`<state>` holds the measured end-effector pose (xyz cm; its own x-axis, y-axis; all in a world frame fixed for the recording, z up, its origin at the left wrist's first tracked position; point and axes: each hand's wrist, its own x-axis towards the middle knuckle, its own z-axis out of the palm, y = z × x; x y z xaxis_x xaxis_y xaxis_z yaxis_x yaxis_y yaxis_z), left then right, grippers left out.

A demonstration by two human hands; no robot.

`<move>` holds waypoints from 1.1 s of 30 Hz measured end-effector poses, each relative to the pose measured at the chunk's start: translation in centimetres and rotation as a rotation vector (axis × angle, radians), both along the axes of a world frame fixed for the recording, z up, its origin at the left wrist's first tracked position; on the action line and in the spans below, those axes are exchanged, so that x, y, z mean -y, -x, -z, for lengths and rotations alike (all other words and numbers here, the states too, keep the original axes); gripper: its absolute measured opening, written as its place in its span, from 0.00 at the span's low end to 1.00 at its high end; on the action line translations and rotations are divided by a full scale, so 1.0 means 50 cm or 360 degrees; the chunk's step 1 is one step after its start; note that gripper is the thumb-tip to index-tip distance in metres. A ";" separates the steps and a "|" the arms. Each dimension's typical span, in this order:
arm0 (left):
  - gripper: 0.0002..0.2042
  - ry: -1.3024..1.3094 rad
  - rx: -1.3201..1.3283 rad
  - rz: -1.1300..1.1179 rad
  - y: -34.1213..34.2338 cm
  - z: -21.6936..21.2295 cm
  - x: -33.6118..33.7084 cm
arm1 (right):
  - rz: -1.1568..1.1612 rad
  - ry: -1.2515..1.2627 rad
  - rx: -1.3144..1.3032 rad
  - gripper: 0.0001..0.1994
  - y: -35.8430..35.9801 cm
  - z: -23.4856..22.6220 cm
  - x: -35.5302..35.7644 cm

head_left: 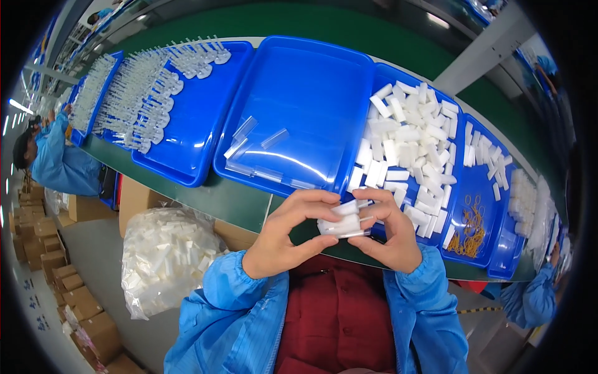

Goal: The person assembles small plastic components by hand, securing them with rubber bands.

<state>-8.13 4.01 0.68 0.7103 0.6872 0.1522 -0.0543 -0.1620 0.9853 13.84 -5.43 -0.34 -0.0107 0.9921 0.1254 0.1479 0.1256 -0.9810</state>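
In front of my chest, my left hand (283, 232) and my right hand (393, 232) are closed around a small bundle of white blocks (341, 224). Transparent plastic pieces show at the bundle's right and lower side, partly behind my fingers. My left thumb and fingers grip the bundle's left end; those of my right hand pinch its right end. Just beyond, a blue tray (299, 81) holds several transparent rectangular sleeves (275, 138). Nearest my right hand is another blue tray, heaped with loose white blocks (408, 136).
Trays at left hold rows of transparent stemmed parts (140, 93). At right, one tray contains yellow bands (468, 234) and more blocks. A plastic bag of white pieces (168, 249) stands below the green table edge (240, 202). Co-workers in blue (62, 162) sit at both ends.
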 end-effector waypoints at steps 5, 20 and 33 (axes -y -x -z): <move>0.16 0.0160 0.0070 -0.0006 0.009 -0.005 0.010 | -0.0124 -0.0027 0.0151 0.16 0.013 -0.020 -0.007; 0.14 0.0159 0.0190 -0.0816 0.072 0.042 0.002 | -0.0130 -0.0799 0.1400 0.16 0.112 0.029 -0.345; 0.13 0.0254 0.0198 -0.0678 0.044 0.024 0.016 | 0.0200 0.0258 -0.0530 0.21 0.066 -0.086 -0.163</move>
<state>-10.33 3.22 -0.52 0.3428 0.9354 0.0871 -0.1351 -0.0427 0.9899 10.52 2.73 3.97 0.1272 0.9902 -0.0569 -0.1773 -0.0337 -0.9836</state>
